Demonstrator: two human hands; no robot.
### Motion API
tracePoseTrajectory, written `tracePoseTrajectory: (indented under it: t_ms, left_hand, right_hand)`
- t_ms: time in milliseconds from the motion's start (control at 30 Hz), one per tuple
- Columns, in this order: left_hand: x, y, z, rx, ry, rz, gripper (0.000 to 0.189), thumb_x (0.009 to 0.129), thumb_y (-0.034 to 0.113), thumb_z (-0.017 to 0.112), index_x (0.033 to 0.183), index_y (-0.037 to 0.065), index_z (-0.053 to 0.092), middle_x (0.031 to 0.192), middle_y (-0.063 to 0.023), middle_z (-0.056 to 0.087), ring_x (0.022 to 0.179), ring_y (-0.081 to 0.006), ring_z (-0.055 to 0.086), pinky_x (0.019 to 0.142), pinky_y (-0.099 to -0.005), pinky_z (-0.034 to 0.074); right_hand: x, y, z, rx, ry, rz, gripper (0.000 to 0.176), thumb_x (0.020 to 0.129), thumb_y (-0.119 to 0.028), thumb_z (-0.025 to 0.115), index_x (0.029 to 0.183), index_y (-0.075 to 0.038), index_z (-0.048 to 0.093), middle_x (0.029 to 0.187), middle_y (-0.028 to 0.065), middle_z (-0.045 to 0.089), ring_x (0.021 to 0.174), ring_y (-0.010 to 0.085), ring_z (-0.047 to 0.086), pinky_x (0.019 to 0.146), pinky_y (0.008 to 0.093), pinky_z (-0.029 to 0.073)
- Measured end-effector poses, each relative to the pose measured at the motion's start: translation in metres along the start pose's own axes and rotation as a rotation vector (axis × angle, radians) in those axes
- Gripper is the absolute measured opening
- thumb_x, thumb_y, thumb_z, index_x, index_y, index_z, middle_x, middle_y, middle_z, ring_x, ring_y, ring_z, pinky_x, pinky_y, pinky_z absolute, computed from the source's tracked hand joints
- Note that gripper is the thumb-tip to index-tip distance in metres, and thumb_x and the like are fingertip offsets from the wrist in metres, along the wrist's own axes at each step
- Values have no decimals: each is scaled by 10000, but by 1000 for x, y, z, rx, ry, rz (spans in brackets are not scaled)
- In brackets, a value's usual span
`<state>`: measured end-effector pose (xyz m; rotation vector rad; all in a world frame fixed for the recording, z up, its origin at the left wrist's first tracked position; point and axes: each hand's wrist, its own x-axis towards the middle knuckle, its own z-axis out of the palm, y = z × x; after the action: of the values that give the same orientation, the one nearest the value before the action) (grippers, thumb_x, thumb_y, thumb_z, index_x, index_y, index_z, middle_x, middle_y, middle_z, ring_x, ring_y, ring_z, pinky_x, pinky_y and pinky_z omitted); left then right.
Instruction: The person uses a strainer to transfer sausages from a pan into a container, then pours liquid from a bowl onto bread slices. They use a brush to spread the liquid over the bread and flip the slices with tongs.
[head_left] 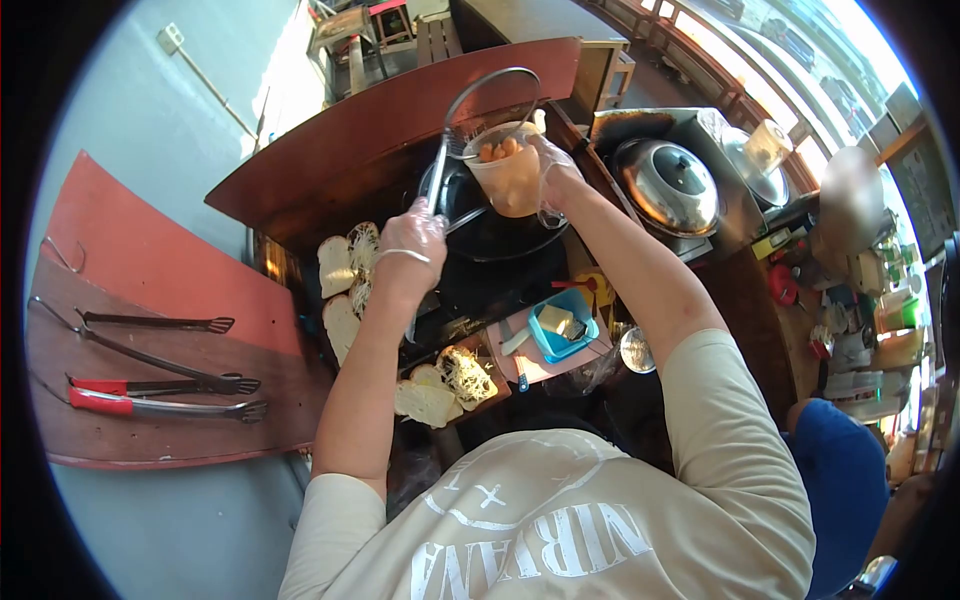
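Observation:
My left hand [412, 240], in a clear plastic glove, is closed around metal tongs [438, 172]. The tongs' ends reach beside a translucent plastic tub [512, 192], near its left rim. Orange-brown food pieces [500, 149] show at the tub's top; I cannot make out their kind. My right hand [557, 178], also gloved, grips the tub by its right side and holds it tilted over a black pan [515, 243]. A thin dark curved strip [490, 75] arcs above the tub. Left of the pan lie bread slices [337, 262], some with shredded topping.
More topped bread [465, 375] lies nearer me. A blue container [563, 325] sits on a pink board [520, 350] beside a knife [522, 375]. Several tongs [165, 400] rest on the red side panel [200, 440]. A lidded pot [668, 186] stands right; a person's blue sleeve [840, 480] is close by.

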<state>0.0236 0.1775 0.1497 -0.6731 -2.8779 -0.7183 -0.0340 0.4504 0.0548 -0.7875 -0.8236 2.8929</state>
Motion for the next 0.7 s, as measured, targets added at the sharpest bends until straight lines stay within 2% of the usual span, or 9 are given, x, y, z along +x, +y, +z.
tracePoseTrajectory:
  t_ms: [67,100,267,300,367,467,600,633,700]
  left_hand:
    - [3,-14,4,-152,137,108,346,909,241,618,1112,-35,665,901,-284,678,786,-423,680,750,-450,548]
    - [6,-26,9,-236,89,135,293,916,241,626,1013,-32,667,792,-215,688,598,-322,667,568,-403,538]
    - [4,-30,-6,-1479,-272,-549,268,969,256,564,765,82,575,552,-28,512,362,-134,424,345,-292,367]
    - [-6,-31,-3,-1288,-241,-457,286,977,284,575,769,88,581,580,-28,532,387,-128,450,340,-278,360]
    - [-8,-50,12,-1094,-268,-468,206,976,280,602,901,87,598,703,-60,615,424,-109,474,336,-258,354]
    - [-8,-93,46,-1205,-500,-431,210,999,223,571,1154,81,570,798,-37,596,459,-102,491,332,-279,418]
    - [-18,-76,81,-1037,-493,-393,225,1011,295,560,1065,82,604,714,6,549,459,-86,492,339,-270,436]
    - [-12,-82,89,-1196,-649,-469,215,1012,274,556,1105,82,584,749,-14,572,483,-112,525,360,-300,470]
    - [5,-110,119,-1406,-900,-536,228,1011,273,563,1134,81,566,794,-34,605,534,-132,576,422,-337,532]
  right_hand:
    - [-16,-5,4,75,-34,20,401,934,-293,674,1201,-12,575,1053,142,665,869,306,684,705,468,590]
    - [-29,-7,3,135,-104,61,412,946,-308,652,1216,-10,564,1076,149,658,893,313,682,751,475,583]
    - [-90,-32,-17,198,-334,25,518,954,-410,600,1301,-33,527,1228,165,605,1099,327,611,986,529,483]
    - [-104,-38,-40,97,-338,-118,547,938,-431,606,1326,-55,519,1263,164,593,1155,328,584,1022,540,453]
    - [-189,-59,-60,-251,147,-336,571,936,-433,595,1408,-140,458,1294,153,598,1108,307,613,945,462,516]
    - [-285,-74,-129,122,26,-570,556,908,-423,626,1380,-160,495,1277,128,612,1110,280,605,924,456,502]
    - [-381,-99,-235,281,-143,-690,718,911,-571,461,1416,-62,461,1351,129,572,1153,289,601,904,445,510]
    - [-397,-105,-262,293,-94,-733,733,888,-569,512,1414,-62,449,1352,126,570,1139,302,604,874,457,516]
    - [-412,-119,-313,451,434,-809,759,849,-563,580,1414,-78,433,1360,128,560,1122,307,608,868,476,518]
